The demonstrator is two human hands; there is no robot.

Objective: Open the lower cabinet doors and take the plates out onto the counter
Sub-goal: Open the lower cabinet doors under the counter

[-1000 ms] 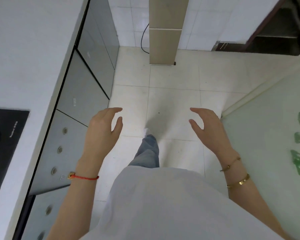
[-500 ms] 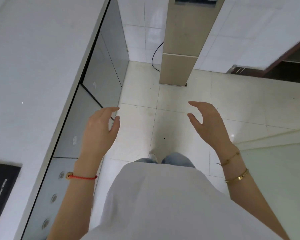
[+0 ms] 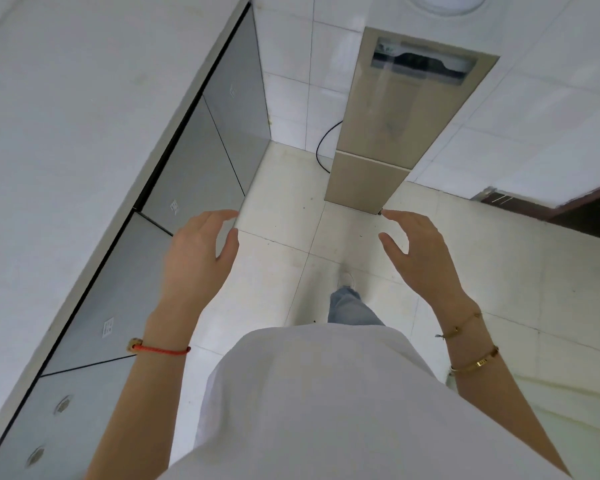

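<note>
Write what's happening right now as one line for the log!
left hand: open, empty | right hand: open, empty | lower cabinet doors: closed, untouched | plates: not visible | counter: bare where visible

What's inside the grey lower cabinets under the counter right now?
Cannot be seen: every grey cabinet door under the counter is shut, so no plates are visible. Both hands are empty.

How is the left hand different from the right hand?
The left hand has one red string bracelet at its wrist; the right hand has gold bracelets. The left hand is in front of the grey cabinet doors; the right is over floor tiles. Both are open and empty.
</note>
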